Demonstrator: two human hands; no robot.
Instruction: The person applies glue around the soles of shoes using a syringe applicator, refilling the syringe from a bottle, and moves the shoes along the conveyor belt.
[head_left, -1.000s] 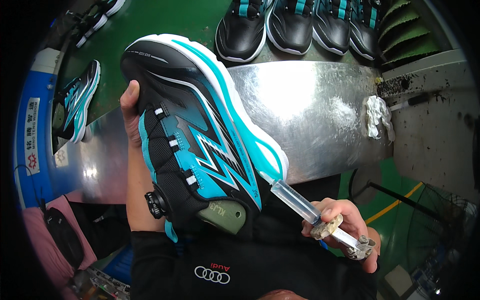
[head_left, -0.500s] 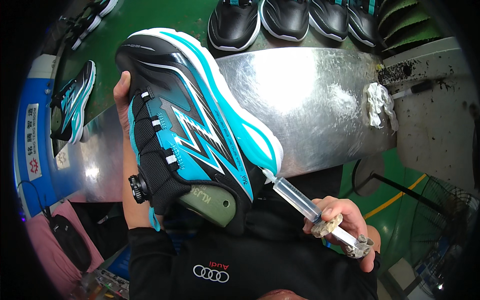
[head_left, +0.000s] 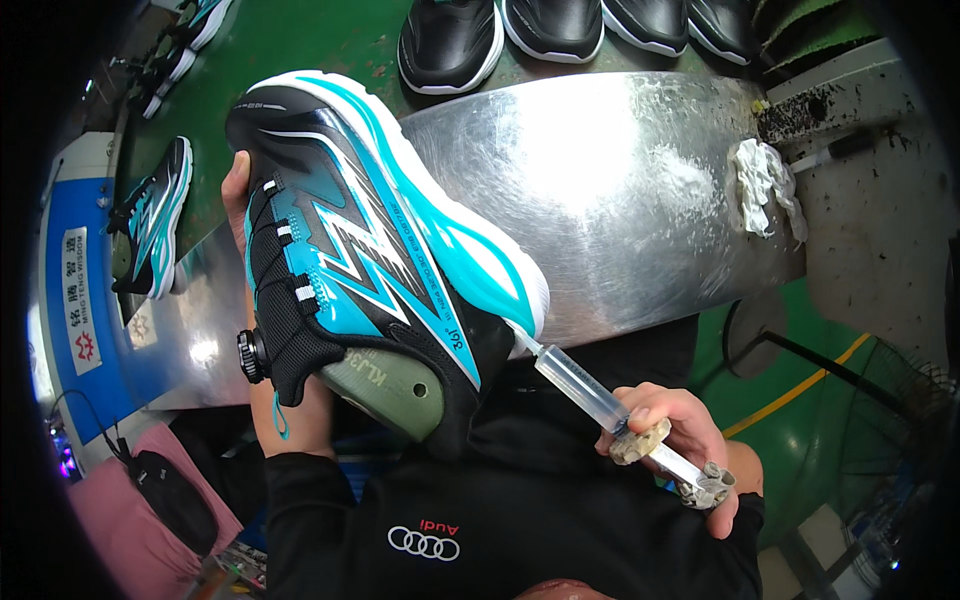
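A black and turquoise sneaker (head_left: 350,235) with a white and turquoise sole is tilted on its side, toe up and heel toward me. My left hand (head_left: 236,190) grips it from its far left side; most of the fingers are hidden behind it. Inside the shoe's opening sits a green shoe last (head_left: 392,392). My right hand (head_left: 690,425) is closed around a clear syringe (head_left: 583,388), whose finger flange and plunger end are wrapped in whitish, crusted material. The syringe's nozzle meets the heel where upper and sole join.
Beyond the shoe lies a shiny metal plate (head_left: 640,250). Several black sneakers (head_left: 452,50) stand along the far side. Another sneaker (head_left: 155,215) rests at left. On the right are a crumpled white cloth (head_left: 762,190) and a dark-handled tool (head_left: 850,145). A fan (head_left: 880,400) stands lower right.
The shoe has shifted slightly left and down in the picture, with the syringe moving along at its heel. Both hands keep their holds.
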